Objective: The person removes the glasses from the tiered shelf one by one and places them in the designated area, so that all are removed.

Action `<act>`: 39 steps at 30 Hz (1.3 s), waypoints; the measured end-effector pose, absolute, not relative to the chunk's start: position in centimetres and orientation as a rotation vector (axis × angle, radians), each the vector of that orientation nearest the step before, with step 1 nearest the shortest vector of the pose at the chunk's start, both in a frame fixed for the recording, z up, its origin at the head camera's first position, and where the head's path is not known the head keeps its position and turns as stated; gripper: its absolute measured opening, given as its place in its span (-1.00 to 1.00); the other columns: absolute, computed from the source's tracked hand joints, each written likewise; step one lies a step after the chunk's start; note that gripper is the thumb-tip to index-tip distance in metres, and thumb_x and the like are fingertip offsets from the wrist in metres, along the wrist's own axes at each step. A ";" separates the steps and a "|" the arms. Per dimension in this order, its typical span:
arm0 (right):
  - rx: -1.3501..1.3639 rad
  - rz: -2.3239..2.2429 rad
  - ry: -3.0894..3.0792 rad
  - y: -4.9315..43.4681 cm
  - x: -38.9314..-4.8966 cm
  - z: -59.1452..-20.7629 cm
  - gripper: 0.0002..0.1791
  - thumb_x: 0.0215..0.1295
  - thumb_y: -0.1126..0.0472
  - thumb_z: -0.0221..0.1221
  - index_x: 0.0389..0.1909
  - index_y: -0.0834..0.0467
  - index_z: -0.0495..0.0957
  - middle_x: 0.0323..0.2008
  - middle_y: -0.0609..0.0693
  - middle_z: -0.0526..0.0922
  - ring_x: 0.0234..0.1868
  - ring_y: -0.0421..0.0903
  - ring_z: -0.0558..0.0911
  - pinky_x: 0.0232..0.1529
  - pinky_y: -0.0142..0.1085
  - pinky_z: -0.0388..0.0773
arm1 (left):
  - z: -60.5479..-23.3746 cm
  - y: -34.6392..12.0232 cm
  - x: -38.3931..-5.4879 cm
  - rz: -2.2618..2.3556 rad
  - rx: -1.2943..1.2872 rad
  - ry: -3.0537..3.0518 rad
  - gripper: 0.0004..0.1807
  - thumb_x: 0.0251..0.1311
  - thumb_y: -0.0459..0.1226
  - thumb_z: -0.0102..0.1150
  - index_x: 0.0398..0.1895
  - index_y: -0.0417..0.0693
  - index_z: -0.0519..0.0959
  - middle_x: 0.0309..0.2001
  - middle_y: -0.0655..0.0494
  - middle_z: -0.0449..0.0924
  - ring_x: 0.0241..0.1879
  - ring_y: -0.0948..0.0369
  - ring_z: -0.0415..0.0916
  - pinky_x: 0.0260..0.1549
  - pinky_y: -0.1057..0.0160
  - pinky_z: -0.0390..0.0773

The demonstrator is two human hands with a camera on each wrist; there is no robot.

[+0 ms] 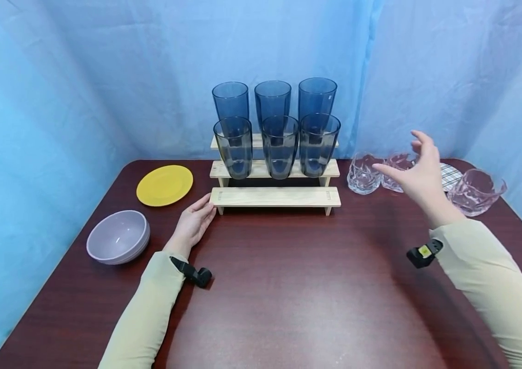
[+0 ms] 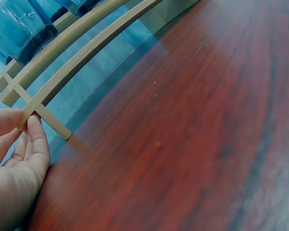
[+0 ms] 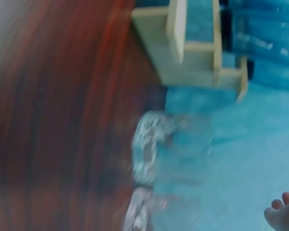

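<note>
six tall blue glasses (image 1: 280,148) stand upright on a stepped wooden rack (image 1: 275,197), three on the top tier and three on the middle one. the rack sits toward the back of a dark red-brown table (image 1: 279,297), in front of a blue cloth (image 1: 173,77).

the left hand (image 1: 194,223) pinches the left end of the lowest step; in the left wrist view the thumb lies on one side of the wood and the fingers on the other. the right hand (image 1: 420,177) is raised off to the right of the rack, thumb and curved fingers spread wide apart. in the head view it overlaps a short pink-tinted glass (image 1: 395,169); a clear faceted glass (image 1: 363,177) stands just beside that one, nearer the rack. both look blurred in the right wrist view. another short pinkish glass (image 1: 475,192) stands to the right of the hand, near a round checked plate (image 1: 450,177), which is partly hidden.

left of the rack, a yellow plate (image 1: 165,185) lies flat, and a lavender bowl (image 1: 120,237) sits upright, nearer the viewer.
</note>
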State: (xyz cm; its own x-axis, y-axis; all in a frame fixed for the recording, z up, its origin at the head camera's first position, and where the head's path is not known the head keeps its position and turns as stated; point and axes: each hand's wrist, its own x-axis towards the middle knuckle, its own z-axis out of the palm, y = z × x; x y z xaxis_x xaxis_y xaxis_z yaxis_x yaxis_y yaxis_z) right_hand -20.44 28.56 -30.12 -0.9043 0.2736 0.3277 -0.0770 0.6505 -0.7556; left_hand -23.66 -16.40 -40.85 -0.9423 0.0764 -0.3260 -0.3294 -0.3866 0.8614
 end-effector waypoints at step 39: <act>0.061 1.446 -2.621 18.3 -24.6 -27.7 0.20 0.02 -0.02 0.39 0.48 -0.16 -0.30 0.44 0.24 -0.03 0.39 0.23 0.14 0.27 0.17 0.25 | -40.8 -16.4 -23.6 2.444 -0.330 1.552 -0.45 0.39 -0.43 -0.15 0.44 -0.07 0.14 0.44 -0.02 0.10 -0.11 0.41 0.44 -0.10 0.53 0.48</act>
State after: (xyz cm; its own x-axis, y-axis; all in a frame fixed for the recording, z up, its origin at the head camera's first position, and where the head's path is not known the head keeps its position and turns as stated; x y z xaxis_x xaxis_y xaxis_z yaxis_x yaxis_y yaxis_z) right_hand -24.55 18.34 -27.75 -0.9883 0.0356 0.1480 -0.1063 0.5350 -0.8381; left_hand -23.60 -16.36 -40.84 -0.9488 0.0706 -0.3078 -0.3086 -0.4139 0.8564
